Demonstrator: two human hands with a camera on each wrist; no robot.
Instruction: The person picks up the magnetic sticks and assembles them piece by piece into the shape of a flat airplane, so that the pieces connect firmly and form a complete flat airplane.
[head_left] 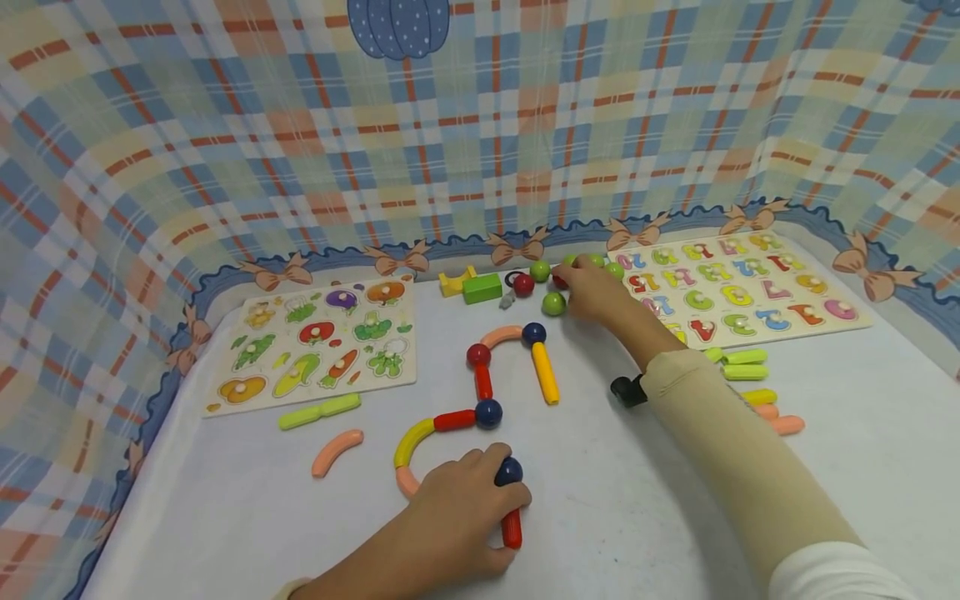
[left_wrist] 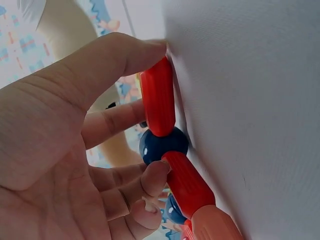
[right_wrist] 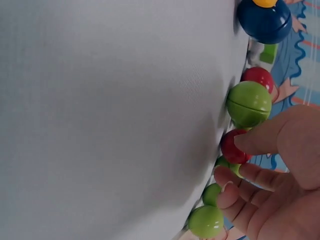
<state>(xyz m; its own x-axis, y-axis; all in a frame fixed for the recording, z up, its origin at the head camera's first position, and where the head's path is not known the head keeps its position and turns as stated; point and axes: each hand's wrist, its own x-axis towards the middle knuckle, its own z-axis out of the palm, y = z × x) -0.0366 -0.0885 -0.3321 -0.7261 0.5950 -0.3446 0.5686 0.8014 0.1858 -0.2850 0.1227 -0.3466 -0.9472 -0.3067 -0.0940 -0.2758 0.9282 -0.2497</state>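
Observation:
My left hand [head_left: 459, 518] holds a red stick [left_wrist: 159, 97] and the navy ball [head_left: 509, 472] joined to it, with the thumb at the stick's free end. In the left wrist view a second red stick [left_wrist: 189, 180] meets that ball, followed by a pink piece [left_wrist: 214, 224]. The winding chain runs on through a curved yellow piece [head_left: 412, 442], another navy ball [head_left: 488, 413], a dark red ball [head_left: 478, 356] and a straight yellow stick [head_left: 546, 373]. Far off, my right hand [head_left: 600, 293] pinches a red ball [right_wrist: 233, 146] between thumb and fingers, among green balls [right_wrist: 248, 104].
A vegetable puzzle board [head_left: 352, 333] lies at left, a number puzzle board [head_left: 720, 292] at right. Light green sticks [head_left: 746, 364] lie under the right forearm's far side. A loose pink curved piece [head_left: 337, 452] and a green block [head_left: 482, 288] are also out. A plaid curtain [head_left: 480, 142] borders the back.

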